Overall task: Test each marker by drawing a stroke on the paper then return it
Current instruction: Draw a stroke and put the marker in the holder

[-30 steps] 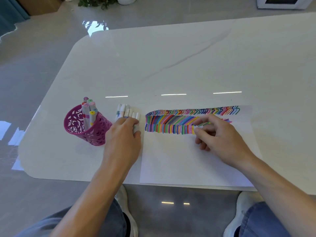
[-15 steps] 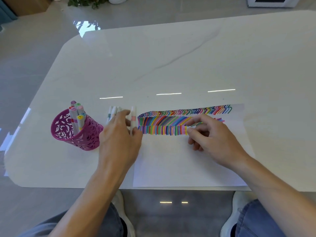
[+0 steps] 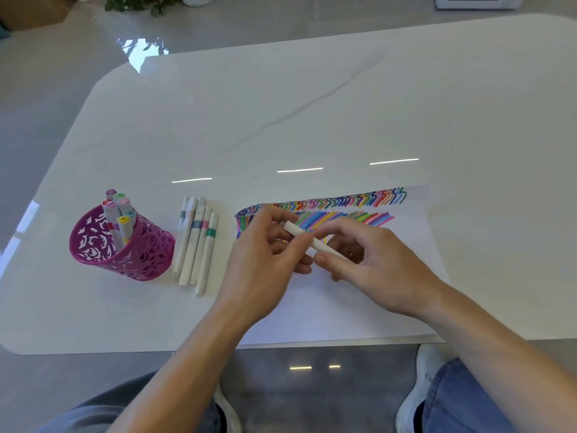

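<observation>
My left hand (image 3: pixel 262 260) and right hand (image 3: pixel 374 264) both grip one white plastic marker (image 3: pixel 299 234) above the white paper sheet (image 3: pixel 343 307) at the near edge of the glossy white tabletop (image 3: pixel 281 120), which extends wide beyond. The marker's right end is hidden.

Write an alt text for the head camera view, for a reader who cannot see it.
The left hand and right hand hold a white marker over a paper with coloured strokes on a white table. Left of it, loose markers lie beside a pink cup holding more.
</observation>
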